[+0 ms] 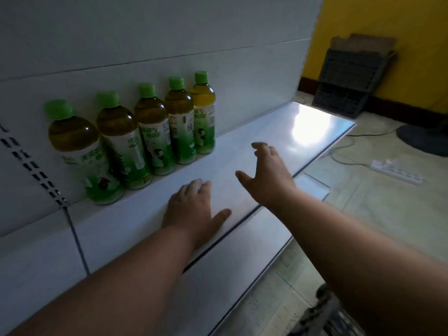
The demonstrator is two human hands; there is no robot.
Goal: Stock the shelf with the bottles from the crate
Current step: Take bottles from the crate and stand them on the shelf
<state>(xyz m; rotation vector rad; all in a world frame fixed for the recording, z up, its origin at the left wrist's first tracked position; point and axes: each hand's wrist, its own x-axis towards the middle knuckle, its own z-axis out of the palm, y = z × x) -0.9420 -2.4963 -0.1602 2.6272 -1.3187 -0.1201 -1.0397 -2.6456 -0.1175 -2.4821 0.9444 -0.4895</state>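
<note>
Five green-labelled bottles (135, 139), writing unreadable, line the shelf (278, 132); both hands' fingers (260, 151) spread, empty.

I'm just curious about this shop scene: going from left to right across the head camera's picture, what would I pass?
Slotted shelf upright → row of five green-capped bottles → left hand → right hand → bright glare on the shelf → dark crate by the yellow wall → white power strip on the floor.

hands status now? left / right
Left hand: open, resting flat on the shelf, holding nothing.
Right hand: open, fingers spread, holding nothing.
</note>
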